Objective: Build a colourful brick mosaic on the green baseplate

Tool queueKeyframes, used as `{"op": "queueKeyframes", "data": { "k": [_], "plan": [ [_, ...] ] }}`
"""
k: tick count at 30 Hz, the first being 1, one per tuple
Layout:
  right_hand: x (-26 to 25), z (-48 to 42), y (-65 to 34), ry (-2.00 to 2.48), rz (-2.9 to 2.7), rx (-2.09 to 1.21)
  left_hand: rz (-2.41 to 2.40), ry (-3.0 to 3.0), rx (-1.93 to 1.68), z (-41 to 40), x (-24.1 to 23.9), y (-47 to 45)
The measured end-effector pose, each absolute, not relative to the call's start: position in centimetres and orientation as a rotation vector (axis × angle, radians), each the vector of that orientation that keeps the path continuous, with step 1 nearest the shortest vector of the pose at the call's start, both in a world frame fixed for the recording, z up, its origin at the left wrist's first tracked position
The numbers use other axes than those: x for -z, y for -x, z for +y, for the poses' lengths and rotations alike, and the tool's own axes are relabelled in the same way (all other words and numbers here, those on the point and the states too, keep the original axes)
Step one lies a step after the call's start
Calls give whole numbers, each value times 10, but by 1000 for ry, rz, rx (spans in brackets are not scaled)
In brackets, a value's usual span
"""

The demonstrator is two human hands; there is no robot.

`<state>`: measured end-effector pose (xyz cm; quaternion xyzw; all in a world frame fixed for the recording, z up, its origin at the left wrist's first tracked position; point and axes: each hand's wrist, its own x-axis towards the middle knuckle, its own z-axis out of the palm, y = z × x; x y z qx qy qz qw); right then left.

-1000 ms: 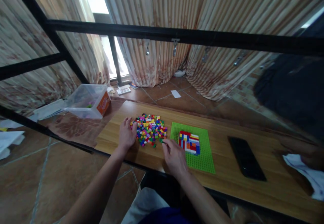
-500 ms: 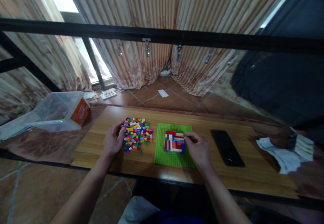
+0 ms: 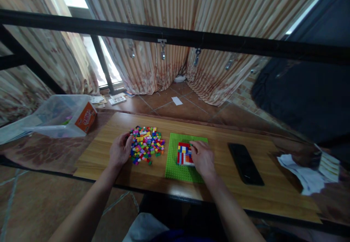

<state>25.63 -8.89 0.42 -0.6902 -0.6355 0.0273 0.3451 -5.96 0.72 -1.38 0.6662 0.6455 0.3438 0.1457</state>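
Note:
A loose heap of small coloured toy bricks (image 3: 144, 148) lies left of centre on the wooden table. My left hand (image 3: 119, 150) rests at the heap's left edge, its fingers loosely bent and thumb apart, holding nothing I can see. Right of the heap is a green studded baseplate (image 3: 171, 171). On it sits a flat square block of joined bricks (image 3: 183, 156) in red, white, blue, yellow and orange. My right hand (image 3: 202, 158) is over the block's right part and covers it. Its fingertips pinch a small green brick (image 3: 191, 145) near the upper edge, mostly hidden.
A black phone (image 3: 245, 163) lies right of the baseplate, with crumpled white paper (image 3: 299, 172) farther right. A clear plastic bin (image 3: 58, 116) with an orange label stands beyond the table's left end. A black metal bar (image 3: 175, 35) crosses above the far side, before striped curtains.
My right hand has moved left, from the block's right edge to over its upper right part, with the green brick in its fingertips. My left hand stays by the heap.

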Motion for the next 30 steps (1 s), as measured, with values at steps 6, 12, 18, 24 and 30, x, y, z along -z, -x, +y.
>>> {"op": "queueKeyframes", "data": {
  "k": [6,12,18,24,30],
  "plan": [
    [-3,-94,-255,1729,-1688,-79,1875,-1911,-999,5,12,58],
    [-2,-99,-259,1701,-1526,-196,1881,-1889,-1011,4,11,57],
    [2,-92,-269,1718,-1370,-261,1880,-1888,-1007,3,10,56],
    [6,-79,-269,1751,-1350,-418,1875,-1888,-1027,4,12,56],
    [16,-77,-270,1737,-1274,-505,1898,-1874,-1030,5,14,55]
  ]
}}
